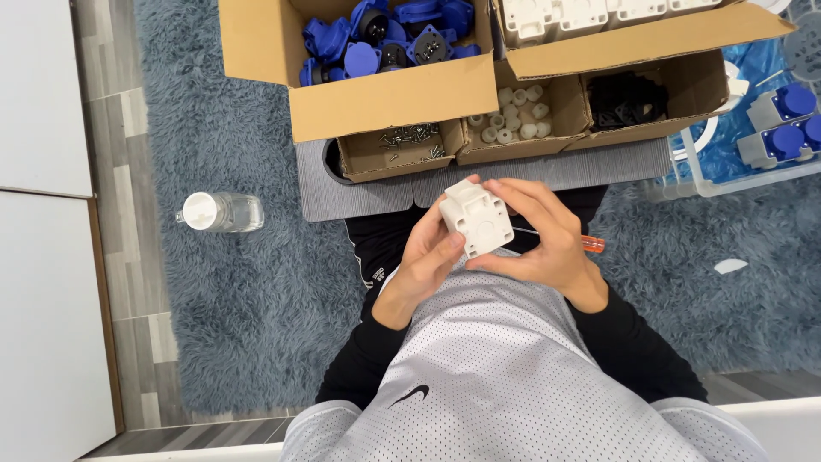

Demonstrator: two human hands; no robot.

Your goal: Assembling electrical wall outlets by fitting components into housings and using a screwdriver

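We gripped the square off-white plastic housing (475, 217) above our lap in both hands; our left hand (425, 261) cupped its side; our right hand (542, 241) wrapped its far edge, near the small cardboard box of screws (400, 151).

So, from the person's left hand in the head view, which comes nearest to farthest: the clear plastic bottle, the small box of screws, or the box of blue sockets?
From the left hand:
1. Small cardboard box of metal screws, just ahead on the grey mat.
2. Large cardboard box of blue plastic sockets, farther ahead behind the screws.
3. Clear plastic bottle with a white cap, out to the left on the rug; close to the sockets' distance.
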